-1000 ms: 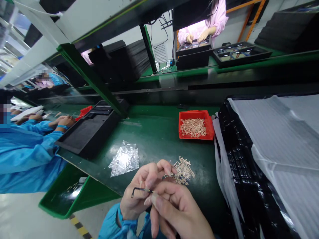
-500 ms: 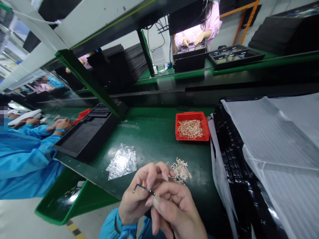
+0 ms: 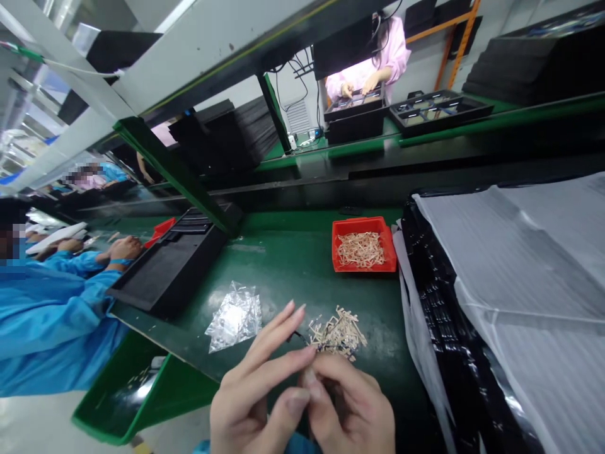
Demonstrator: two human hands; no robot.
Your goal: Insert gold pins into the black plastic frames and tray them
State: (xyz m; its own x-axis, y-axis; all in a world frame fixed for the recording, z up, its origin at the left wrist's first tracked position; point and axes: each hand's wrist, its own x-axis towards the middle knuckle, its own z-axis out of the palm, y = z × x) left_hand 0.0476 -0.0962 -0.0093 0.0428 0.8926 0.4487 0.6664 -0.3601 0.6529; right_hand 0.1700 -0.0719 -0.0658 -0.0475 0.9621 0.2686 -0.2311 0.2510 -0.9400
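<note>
Just in front of me, my left hand [image 3: 259, 384] and my right hand [image 3: 350, 403] meet at the fingertips. A thin black flex cable [image 3: 296, 336] with a bent end sticks out past my left index finger. My right thumb and index finger are pinched together on its near part, which is hidden. My left fingers are stretched and spread, with the index and thumb tips against the right fingertips. Right behind the hands lies a loose pile of small beige strips [image 3: 341, 331], with some dark bits among them.
A red bin [image 3: 336, 261] of beige strips stands beyond the pile. Clear plastic bags [image 3: 235, 318] lie left. A black tray [image 3: 155, 274] sits beside a co-worker's blue sleeve [image 3: 70, 296]. Black packing under white sheeting [image 3: 529, 265] fills the right; a green bin [image 3: 101, 403] is lower left.
My left fingers have uncurled from around the black flex cable and now stretch forward. Both hands have turned, and most of the cable has gone out of sight behind the fingers.
</note>
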